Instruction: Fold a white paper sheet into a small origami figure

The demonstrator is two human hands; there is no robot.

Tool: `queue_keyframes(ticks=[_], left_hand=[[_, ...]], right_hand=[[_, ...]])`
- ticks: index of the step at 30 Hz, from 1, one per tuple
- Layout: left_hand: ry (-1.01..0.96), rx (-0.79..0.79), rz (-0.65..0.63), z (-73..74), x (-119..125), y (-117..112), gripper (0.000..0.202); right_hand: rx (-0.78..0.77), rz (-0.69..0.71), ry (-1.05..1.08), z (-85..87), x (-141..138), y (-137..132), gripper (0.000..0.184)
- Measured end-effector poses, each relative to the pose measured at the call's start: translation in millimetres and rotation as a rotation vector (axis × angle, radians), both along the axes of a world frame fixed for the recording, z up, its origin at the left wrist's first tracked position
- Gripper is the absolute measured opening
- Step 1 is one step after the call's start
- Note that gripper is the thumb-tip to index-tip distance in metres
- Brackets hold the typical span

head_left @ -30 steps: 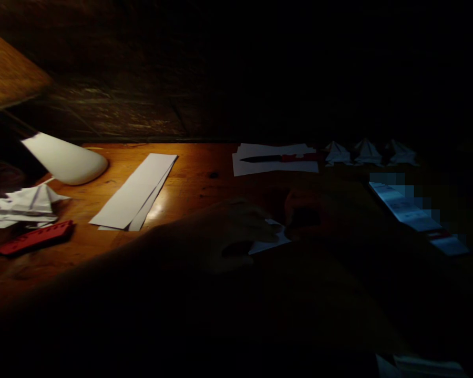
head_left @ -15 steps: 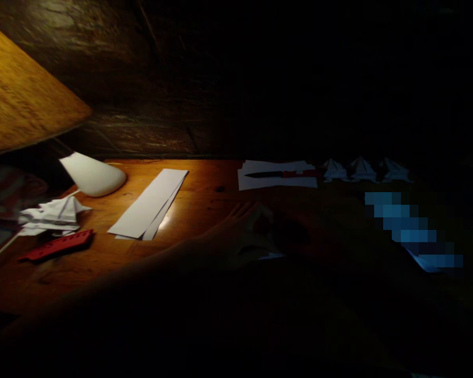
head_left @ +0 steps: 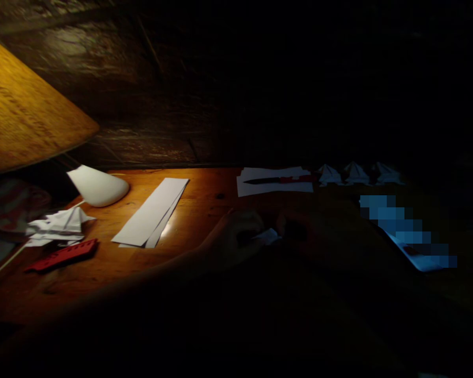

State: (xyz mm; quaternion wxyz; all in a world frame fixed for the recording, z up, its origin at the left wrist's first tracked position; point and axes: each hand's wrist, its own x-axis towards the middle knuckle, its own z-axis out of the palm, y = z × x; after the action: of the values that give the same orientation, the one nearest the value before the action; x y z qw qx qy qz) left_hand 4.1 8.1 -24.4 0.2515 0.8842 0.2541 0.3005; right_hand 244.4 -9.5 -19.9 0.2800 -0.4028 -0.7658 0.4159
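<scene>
In the head view, the left hand [head_left: 236,239] closes its grip on a small white paper [head_left: 266,235] at mid-bench [head_left: 205,202]. The right hand [head_left: 299,228] is just beside it, its grip too dark to tell. Paper strips [head_left: 152,212] lie to the left.

It looked like a dim home craft desk: a wooden table [head_left: 205,202] under a lampshade [head_left: 19,126], paper strips [head_left: 152,212], 3 folded paper figures [head_left: 355,173].

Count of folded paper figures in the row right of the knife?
3 figures: left, middle, right, side by side just right of the knife. Darkness may hide more.
</scene>
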Motion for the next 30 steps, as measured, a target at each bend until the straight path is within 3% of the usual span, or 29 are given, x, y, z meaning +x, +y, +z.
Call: queue_keyframes(ticks=[5,9,26,30], left_hand=[[0.027,0.375,0.061,10.4,0,-11,0.008],[0.01,0.503,0.093,14.1,0,-16,0.006],[-0.089,0.444,0.111,9.0,4,-19,0.01],[-0.103,0.361,0.092,9.7,3,-21,0.01]], right_hand=[[0.22,0.028,-0.055,13.3,-7,-13,0.012],[0.357,0.023,-0.004,17.7,-8,-17,0.011],[0.394,-0.031,0.148,16.2,-13,-24,0.021],[0.391,-0.036,0.127,18.3,-12,-25,0.023]])
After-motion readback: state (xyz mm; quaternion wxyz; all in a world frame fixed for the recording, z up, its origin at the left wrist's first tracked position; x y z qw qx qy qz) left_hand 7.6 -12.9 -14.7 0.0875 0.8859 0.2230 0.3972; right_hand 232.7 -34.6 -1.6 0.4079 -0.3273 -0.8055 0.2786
